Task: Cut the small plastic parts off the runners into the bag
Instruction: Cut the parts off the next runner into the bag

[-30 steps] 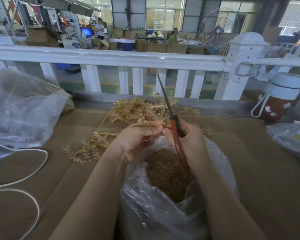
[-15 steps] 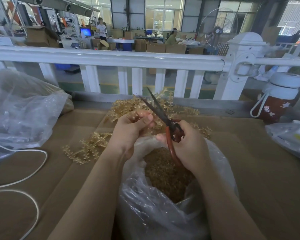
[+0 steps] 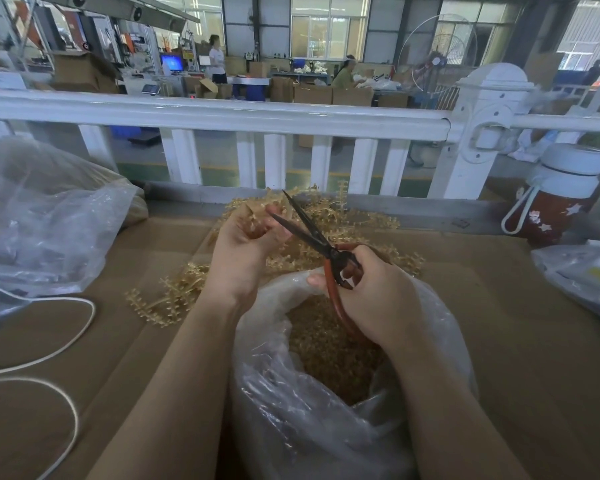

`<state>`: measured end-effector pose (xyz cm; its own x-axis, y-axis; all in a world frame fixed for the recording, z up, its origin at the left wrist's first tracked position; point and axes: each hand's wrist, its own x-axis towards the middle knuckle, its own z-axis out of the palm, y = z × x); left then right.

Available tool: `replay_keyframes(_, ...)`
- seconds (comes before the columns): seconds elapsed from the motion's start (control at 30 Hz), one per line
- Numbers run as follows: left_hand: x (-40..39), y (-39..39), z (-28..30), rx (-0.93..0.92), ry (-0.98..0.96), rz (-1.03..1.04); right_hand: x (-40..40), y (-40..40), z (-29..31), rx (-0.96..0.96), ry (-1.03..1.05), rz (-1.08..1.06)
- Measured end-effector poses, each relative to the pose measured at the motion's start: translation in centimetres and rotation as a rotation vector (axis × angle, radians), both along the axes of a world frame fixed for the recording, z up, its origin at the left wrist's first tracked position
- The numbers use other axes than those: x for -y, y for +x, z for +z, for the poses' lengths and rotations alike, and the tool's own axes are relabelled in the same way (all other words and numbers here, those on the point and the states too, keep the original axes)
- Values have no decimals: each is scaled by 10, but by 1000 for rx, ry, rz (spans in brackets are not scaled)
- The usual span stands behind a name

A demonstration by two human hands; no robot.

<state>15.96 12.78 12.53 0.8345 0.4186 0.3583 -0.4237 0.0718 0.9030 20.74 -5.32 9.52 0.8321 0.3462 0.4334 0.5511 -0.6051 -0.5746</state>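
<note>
Judging by the bag (image 3: 326,427) at lower centre, much is cut; piled runners (image 3: 354,216) remain. Left hand (image 3: 246,251) pinches one; right hand (image 3: 371,292) grips open scissors (image 3: 312,233).

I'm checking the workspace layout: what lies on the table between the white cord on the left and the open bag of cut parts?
In the head view, a loose tan runner lies on the cardboard between the white cord and the bag; the left forearm also crosses there.

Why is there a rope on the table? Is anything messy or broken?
Nothing looks broken. The white cord just lies loose at the left. The tan runners sit in untidy piles beside the bag, which seems normal for this cutting job. The scissors are open in the right hand.
</note>
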Motion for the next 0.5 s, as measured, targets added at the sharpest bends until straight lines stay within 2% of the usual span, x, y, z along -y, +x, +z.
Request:
replay_keyframes(0.17, 2, 1, -2, -10, 114, 28, 1, 0, 1, 10, -21, -17)
replay_keyframes(0.5, 3, -3, 0, 2, 141, 57, 1, -1, 1, 65, -71, -54)
